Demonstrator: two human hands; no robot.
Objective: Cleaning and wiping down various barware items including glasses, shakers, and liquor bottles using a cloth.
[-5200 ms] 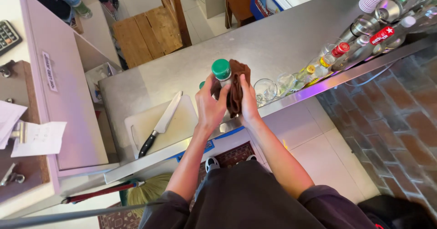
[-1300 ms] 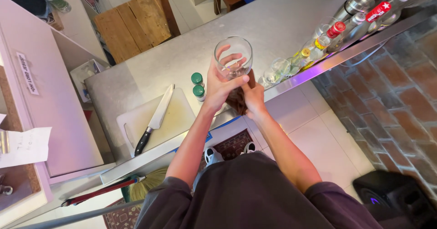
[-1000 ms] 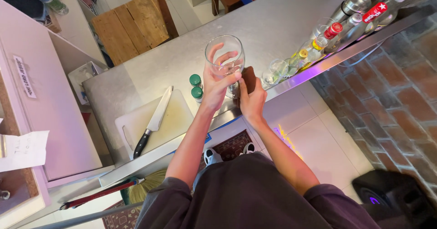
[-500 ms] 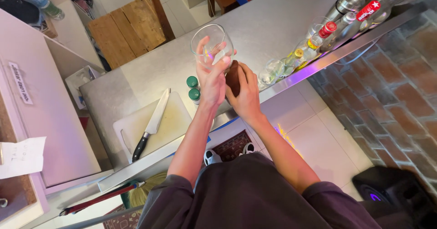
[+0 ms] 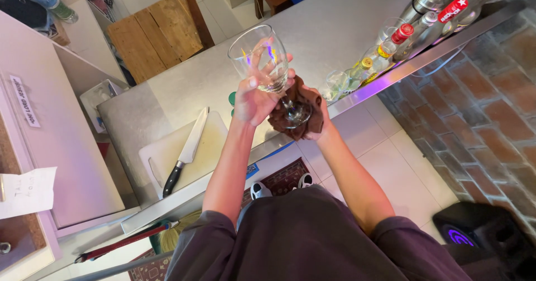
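Fingers [image 5: 258, 79] around clear wine glass [image 5: 262, 63]

Knife [image 5: 187, 150] on board [image 5: 162, 158]; bottles [image 5: 413, 24] perhaps far right.

This is a bar: bottles [image 5: 435, 18] stand along the steel counter [image 5: 329, 30], beside a brick wall [image 5: 474, 113].

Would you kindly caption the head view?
Left hand holds a wine glass while right hand cups its base with a brown cloth.
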